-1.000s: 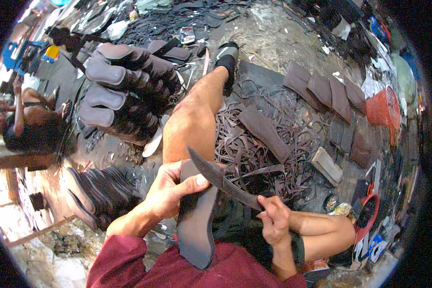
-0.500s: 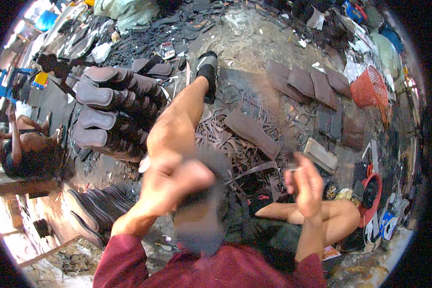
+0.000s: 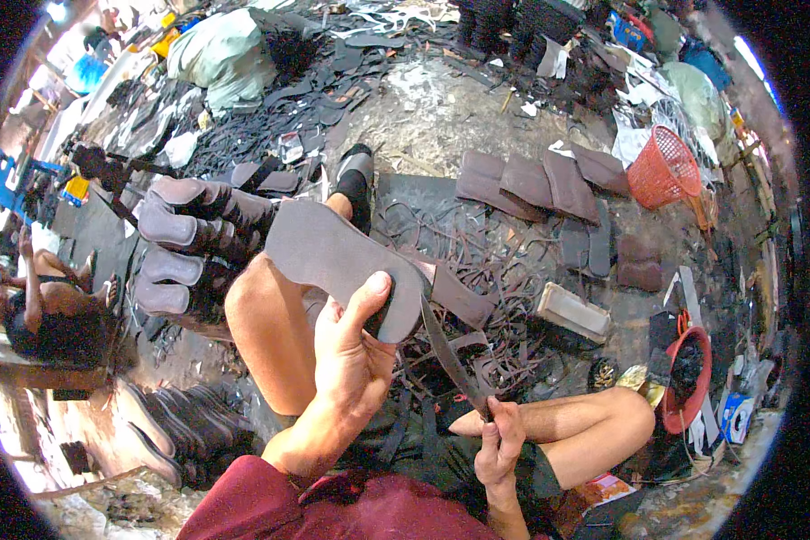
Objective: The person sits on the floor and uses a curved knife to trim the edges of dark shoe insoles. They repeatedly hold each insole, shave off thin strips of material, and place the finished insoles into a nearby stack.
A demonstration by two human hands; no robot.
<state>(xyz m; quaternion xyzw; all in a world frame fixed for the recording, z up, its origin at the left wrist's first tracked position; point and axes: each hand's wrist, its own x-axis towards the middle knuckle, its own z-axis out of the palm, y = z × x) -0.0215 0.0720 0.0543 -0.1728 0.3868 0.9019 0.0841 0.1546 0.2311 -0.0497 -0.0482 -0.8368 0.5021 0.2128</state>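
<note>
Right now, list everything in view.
Flat shoe sole: one, grey, centre
Long metal knife: one, dark, beside sole
Stacked contoured soles: several, grey, left
Leaning flat soles: several, dark, lower left
Thin curled strips: many, brown, floor
Flat textured sheets: several, brown, upper right
Plastic mesh basket: one, red, right
Bulging sack: one, pale green, upper left
Seated person: one, dark clothing, far left
Clutter: uncountable, mixed, background
Left hand: one, bare, holding sole
Right hand: one, bare, holding knife

I saw the left hand [image 3: 353, 358] holding a grey, sole-shaped piece [image 3: 337, 247] and the right hand [image 3: 499, 447] a slim, dark blade [image 3: 453, 362].
</note>
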